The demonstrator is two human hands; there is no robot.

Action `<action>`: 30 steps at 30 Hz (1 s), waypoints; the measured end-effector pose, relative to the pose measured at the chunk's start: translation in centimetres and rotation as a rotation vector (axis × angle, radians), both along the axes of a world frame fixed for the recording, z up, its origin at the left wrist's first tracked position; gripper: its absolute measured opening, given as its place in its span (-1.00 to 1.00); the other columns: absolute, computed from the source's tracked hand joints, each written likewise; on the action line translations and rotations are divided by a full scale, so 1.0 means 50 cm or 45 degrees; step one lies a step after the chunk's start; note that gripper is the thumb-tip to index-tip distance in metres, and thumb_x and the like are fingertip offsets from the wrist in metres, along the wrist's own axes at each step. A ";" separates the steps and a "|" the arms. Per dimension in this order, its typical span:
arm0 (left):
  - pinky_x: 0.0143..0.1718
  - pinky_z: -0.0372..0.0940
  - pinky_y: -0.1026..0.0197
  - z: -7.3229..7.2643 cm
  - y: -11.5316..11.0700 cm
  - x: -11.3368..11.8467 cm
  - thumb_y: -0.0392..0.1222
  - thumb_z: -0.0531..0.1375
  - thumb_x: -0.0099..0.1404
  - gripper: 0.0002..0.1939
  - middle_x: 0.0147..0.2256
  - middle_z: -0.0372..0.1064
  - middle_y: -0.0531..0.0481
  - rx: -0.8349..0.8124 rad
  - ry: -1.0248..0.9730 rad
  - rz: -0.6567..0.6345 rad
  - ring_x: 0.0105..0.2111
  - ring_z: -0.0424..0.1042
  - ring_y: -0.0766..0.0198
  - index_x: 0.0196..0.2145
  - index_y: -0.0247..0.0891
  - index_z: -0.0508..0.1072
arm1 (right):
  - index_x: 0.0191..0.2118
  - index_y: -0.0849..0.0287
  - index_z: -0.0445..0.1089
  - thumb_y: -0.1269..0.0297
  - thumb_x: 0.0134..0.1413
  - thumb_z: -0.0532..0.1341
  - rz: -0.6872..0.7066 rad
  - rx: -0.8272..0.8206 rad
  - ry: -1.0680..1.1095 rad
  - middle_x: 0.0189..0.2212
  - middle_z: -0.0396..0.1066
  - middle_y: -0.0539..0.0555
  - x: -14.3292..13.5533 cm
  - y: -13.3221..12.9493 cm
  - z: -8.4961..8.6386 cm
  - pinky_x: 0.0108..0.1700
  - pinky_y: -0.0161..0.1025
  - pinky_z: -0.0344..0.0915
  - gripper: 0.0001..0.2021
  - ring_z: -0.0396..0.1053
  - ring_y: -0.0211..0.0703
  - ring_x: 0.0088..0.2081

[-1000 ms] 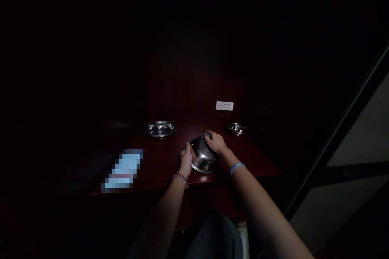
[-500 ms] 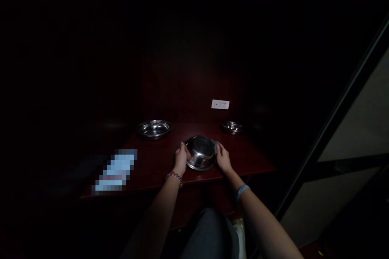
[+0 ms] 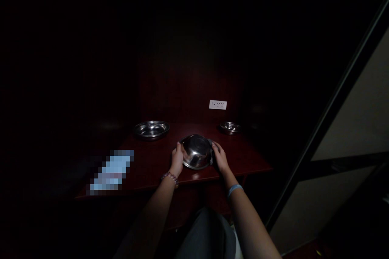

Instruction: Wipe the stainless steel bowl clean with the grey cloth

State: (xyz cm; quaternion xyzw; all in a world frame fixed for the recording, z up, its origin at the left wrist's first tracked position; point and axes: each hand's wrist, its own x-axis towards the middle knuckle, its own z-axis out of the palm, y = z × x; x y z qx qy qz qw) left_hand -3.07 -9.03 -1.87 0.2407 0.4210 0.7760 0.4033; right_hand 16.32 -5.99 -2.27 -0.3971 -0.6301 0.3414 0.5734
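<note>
A shiny steel bowl (image 3: 196,151) is upside down near the front edge of the dark red tabletop, its base facing up and tilted slightly. My left hand (image 3: 177,160) grips its rim on the left, thumb on top. On the right side, my right hand (image 3: 220,158) presses a small grey cloth (image 3: 211,158) against the bowl's rim; the cloth is mostly hidden by my fingers and dim light. Behind to the left stands a wide steel bowl (image 3: 152,130), right way up. A smaller steel bowl (image 3: 230,128) stands at the back right.
The red wooden tabletop (image 3: 243,158) sits in a dark recess with a white socket plate (image 3: 218,105) on the back wall. A blurred-out light blue patch (image 3: 112,171) lies at the left front. My knee (image 3: 203,236) is below the table's edge.
The view has shifted slightly to the right. My right hand has slid a little along the bowl's rim, with more of the cloth showing. The left grip stays the same.
</note>
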 end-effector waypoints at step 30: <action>-0.46 0.29 0.26 0.014 -0.010 0.007 0.12 0.24 0.18 -0.65 -0.59 0.42 0.05 0.007 -0.052 -0.045 -0.54 0.45 0.27 -0.43 -0.26 0.44 | -0.01 0.30 0.49 0.13 -0.04 0.13 -0.086 -0.123 0.213 -0.10 0.54 0.19 0.005 -0.001 -0.005 -0.05 -0.17 0.39 -0.49 0.47 -0.03 -0.08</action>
